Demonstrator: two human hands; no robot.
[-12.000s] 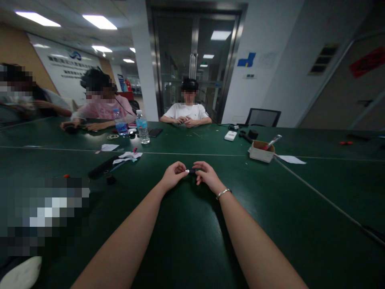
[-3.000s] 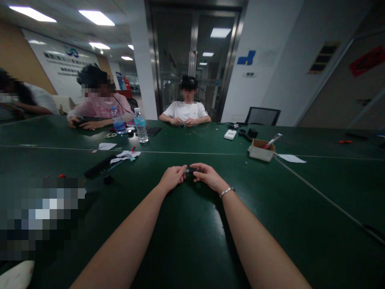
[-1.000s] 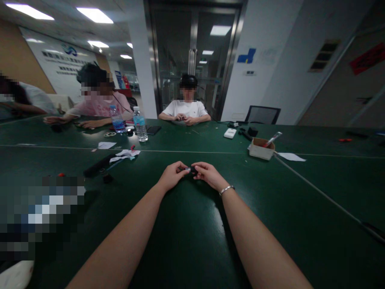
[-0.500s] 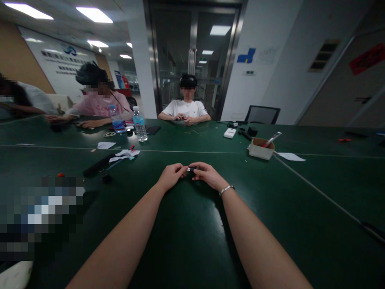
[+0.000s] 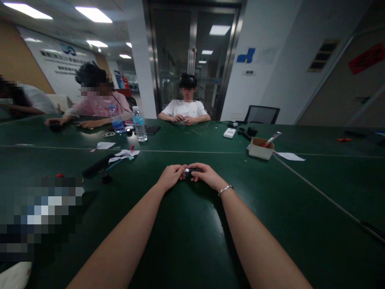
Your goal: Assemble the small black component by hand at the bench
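A small dark object with a shiny metallic part [image 5: 189, 170] is held between my two hands, just above the green table [image 5: 192, 224]. My left hand [image 5: 173, 176] pinches its left end with thumb and fingers. The right end is gripped by the fingers of my right hand [image 5: 207, 176], which has a silver bracelet at the wrist. The fingertips of both hands nearly meet, and they hide part of the object, so I cannot tell exactly what it is.
Left of my hands lie crumpled tissue [image 5: 124, 155] and a long black item [image 5: 99, 165]. Farther off stand two water bottles [image 5: 139, 125]. A small open box [image 5: 261, 149] with a packet is at right, near a white device [image 5: 229, 133]. Three people sit across and at left.
The small object has shifted slightly left between my fingers, and more of its shiny part shows. My right hand has moved a little left.
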